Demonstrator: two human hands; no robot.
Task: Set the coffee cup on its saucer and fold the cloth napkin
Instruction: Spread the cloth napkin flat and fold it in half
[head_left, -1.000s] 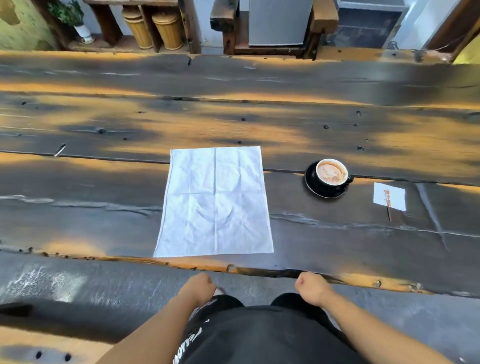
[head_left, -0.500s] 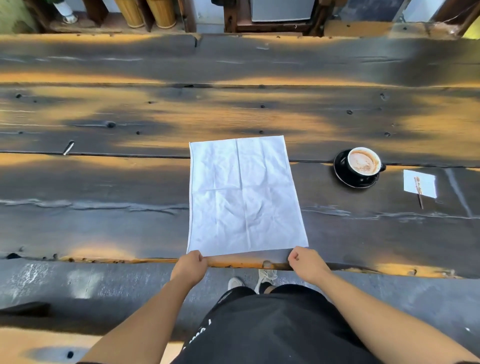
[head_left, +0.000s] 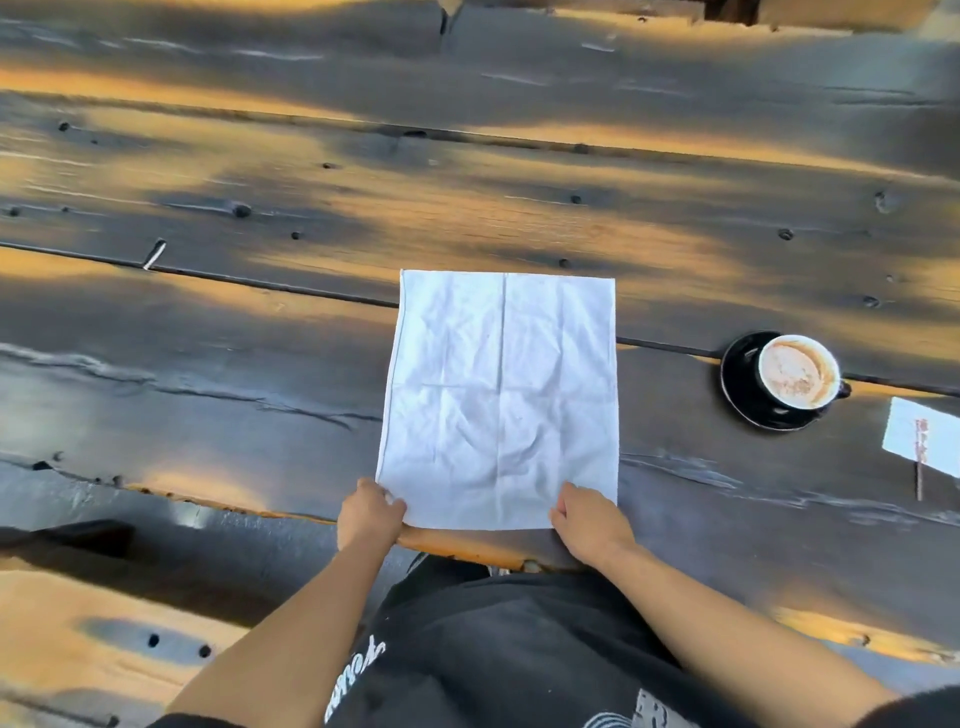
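left hand (head_left: 370, 512) - pinching napkin (head_left: 501, 395) corner | right hand (head_left: 589, 519) - pinching other near corner | cup (head_left: 797, 371) on saucer (head_left: 740, 387)

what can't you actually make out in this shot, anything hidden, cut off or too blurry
- Near corners of the napkin: head view, covered by the left hand and right hand, so the grip itself is hidden.
- Paper slip: cut off by the right edge; its print is too small to read.
- Saucer: partly hidden under the cup.
- Shirt lettering: blurred and cut off at the bottom edge.
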